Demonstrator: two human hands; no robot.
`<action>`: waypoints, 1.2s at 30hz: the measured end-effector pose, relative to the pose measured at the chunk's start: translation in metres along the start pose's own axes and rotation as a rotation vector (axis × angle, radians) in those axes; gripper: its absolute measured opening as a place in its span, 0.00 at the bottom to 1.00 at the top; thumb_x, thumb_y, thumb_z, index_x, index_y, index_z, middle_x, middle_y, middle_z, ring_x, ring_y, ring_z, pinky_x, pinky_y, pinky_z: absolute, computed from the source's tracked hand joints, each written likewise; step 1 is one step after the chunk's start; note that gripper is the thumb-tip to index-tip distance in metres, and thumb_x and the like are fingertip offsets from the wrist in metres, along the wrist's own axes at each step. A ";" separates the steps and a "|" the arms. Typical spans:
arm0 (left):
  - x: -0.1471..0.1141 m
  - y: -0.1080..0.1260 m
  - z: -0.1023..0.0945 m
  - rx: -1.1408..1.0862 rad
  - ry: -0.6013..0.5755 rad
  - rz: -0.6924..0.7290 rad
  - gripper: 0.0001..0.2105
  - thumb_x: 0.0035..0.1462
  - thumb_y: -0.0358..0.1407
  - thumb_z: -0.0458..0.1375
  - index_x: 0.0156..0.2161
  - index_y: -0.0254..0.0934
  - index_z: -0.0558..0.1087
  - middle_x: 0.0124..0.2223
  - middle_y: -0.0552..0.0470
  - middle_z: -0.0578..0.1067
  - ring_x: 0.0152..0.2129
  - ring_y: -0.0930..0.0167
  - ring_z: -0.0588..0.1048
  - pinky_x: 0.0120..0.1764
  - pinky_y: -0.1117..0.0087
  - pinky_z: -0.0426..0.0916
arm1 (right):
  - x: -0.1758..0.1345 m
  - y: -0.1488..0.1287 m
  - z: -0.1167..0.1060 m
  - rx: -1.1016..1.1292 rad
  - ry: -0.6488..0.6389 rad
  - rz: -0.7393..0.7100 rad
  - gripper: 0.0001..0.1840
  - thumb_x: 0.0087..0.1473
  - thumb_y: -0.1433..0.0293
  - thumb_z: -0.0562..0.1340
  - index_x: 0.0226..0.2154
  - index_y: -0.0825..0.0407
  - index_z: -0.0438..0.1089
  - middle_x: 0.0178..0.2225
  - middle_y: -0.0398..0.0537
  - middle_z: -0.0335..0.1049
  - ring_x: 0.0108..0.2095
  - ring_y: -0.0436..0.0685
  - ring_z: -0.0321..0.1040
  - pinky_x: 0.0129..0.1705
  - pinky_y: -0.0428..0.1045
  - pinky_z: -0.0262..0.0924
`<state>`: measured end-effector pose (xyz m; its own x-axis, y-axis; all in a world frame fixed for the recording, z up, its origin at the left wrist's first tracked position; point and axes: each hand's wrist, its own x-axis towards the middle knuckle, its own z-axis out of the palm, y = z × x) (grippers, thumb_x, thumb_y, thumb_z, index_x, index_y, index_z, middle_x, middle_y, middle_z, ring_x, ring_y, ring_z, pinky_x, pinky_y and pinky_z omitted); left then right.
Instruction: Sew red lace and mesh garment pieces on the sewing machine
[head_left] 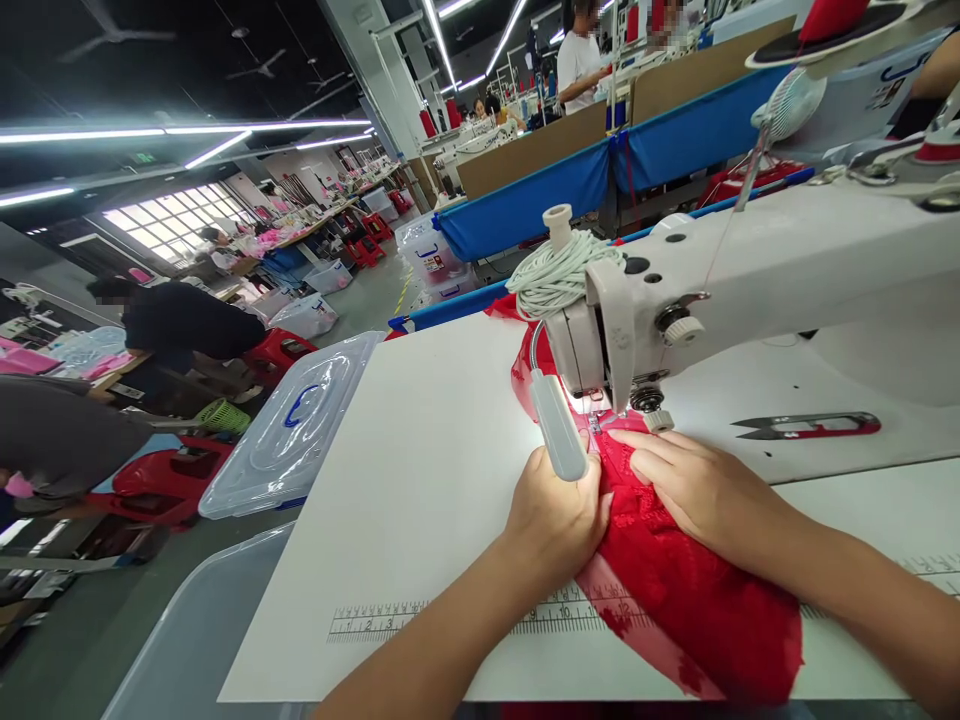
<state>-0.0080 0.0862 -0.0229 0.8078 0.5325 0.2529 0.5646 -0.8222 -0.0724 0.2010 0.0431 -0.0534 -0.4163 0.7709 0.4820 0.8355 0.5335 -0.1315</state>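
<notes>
A white sewing machine (750, 270) stands over red lace fabric (675, 590), which runs from under its presser foot (595, 422) toward me. My left hand (559, 505) is closed on the fabric's left edge, just in front of the foot, thumb and fingers pinching it. My right hand (694, 485) lies on the fabric to the right of the foot, fingers stretched forward and flat. A small lamp (559, 425) on a bent neck hangs before the needle area and covers part of my left fingers. More sheer red fabric (525, 365) lies behind the foot.
Thread snips (810, 427) lie on the machine bed at the right. Printed rulers (375, 622) mark the white tabletop (420, 450). Pale cord (559, 275) is coiled on the machine head. Left of the table stands a lidded plastic bin (300, 420); other people work beyond.
</notes>
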 end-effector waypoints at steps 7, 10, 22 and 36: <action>0.001 0.001 -0.003 0.018 -0.019 -0.003 0.12 0.64 0.33 0.46 0.44 0.32 0.71 0.42 0.38 0.76 0.40 0.57 0.74 0.39 0.58 0.70 | 0.000 0.002 0.001 0.009 -0.023 0.016 0.25 0.53 0.84 0.49 0.45 0.57 0.75 0.53 0.56 0.75 0.47 0.61 0.74 0.45 0.56 0.75; 0.001 -0.001 -0.001 0.028 -0.002 0.012 0.13 0.64 0.31 0.45 0.44 0.32 0.71 0.41 0.39 0.77 0.40 0.58 0.74 0.40 0.57 0.70 | 0.000 0.002 0.001 0.032 -0.028 0.027 0.25 0.53 0.84 0.49 0.46 0.57 0.75 0.53 0.57 0.75 0.48 0.62 0.73 0.46 0.57 0.74; 0.002 -0.010 -0.002 -0.138 0.139 0.077 0.15 0.60 0.21 0.44 0.42 0.35 0.70 0.44 0.43 0.76 0.37 0.64 0.74 0.38 0.63 0.69 | 0.007 -0.006 -0.013 0.053 0.005 0.004 0.15 0.59 0.79 0.50 0.38 0.52 0.71 0.43 0.55 0.76 0.46 0.60 0.73 0.46 0.55 0.73; -0.005 -0.012 -0.011 -0.120 0.014 0.176 0.38 0.69 0.54 0.26 0.51 0.31 0.73 0.37 0.43 0.74 0.26 0.66 0.71 0.29 0.65 0.68 | -0.002 -0.007 -0.016 -0.086 0.061 -0.078 0.18 0.54 0.83 0.53 0.40 0.52 0.73 0.37 0.50 0.78 0.36 0.58 0.72 0.29 0.49 0.64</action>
<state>-0.0208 0.0906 -0.0124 0.8891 0.3768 0.2598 0.3907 -0.9205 -0.0017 0.2017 0.0322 -0.0395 -0.4609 0.7045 0.5397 0.8303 0.5571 -0.0182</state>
